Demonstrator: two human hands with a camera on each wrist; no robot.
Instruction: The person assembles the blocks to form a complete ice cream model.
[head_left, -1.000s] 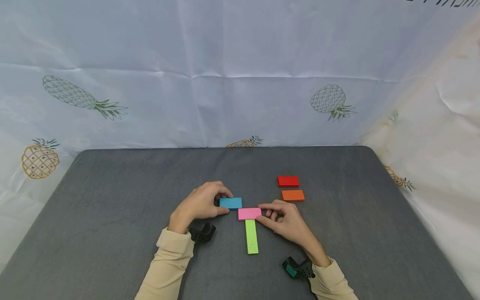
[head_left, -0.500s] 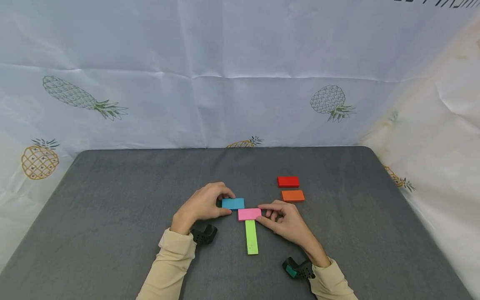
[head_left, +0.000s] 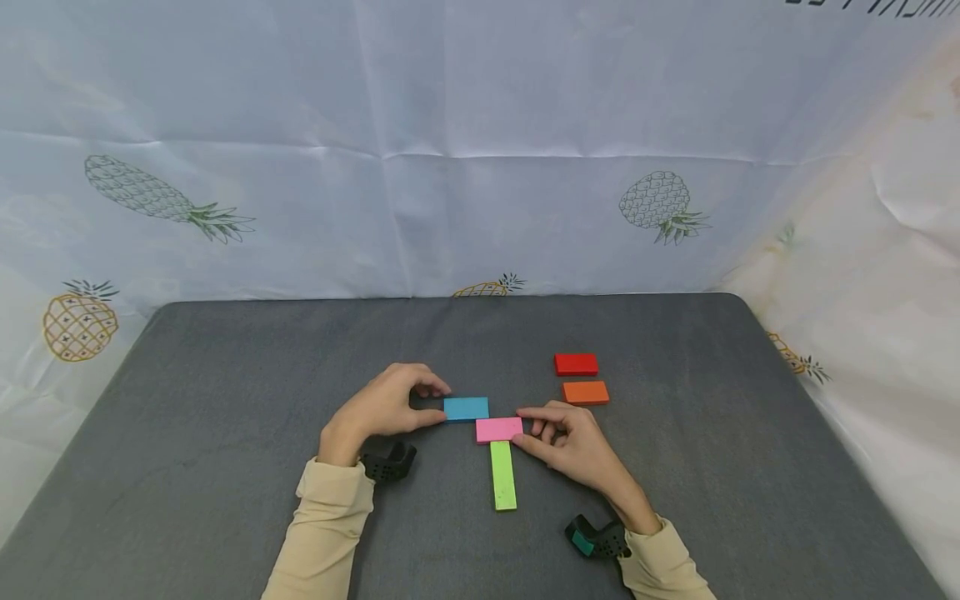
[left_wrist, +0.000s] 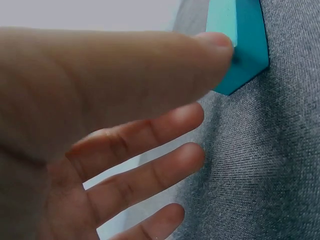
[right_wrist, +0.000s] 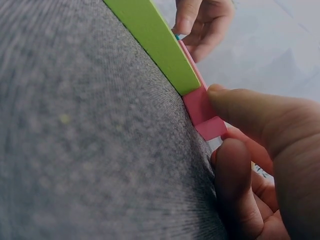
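Flat on the table lies a blue block (head_left: 466, 408), its right end meeting the back-left corner of a pink block (head_left: 498, 429). A lime-green block (head_left: 503, 476) extends from the pink one's front side toward the person, making a stem. My left hand (head_left: 386, 404) is just left of the blue block, fingers and thumb spread apart. In the left wrist view its thumb overlaps the blue block's end (left_wrist: 250, 55); whether they touch I cannot tell. My right hand (head_left: 566, 435) pinches the pink block's right end between thumb and index finger, its other fingers curled beneath.
An orange block (head_left: 585, 392) and a red block (head_left: 576, 364) lie one behind the other, beyond the right hand. The grey cloth-covered table (head_left: 262, 350) ends at the back against a white curtain (head_left: 450, 83) printed with pineapples. Both wrists wear black camera mounts.
My left hand first slid the blue block slightly right until it reached over the pink block's corner, then let go and drew back left. The right hand stays on the pink block.
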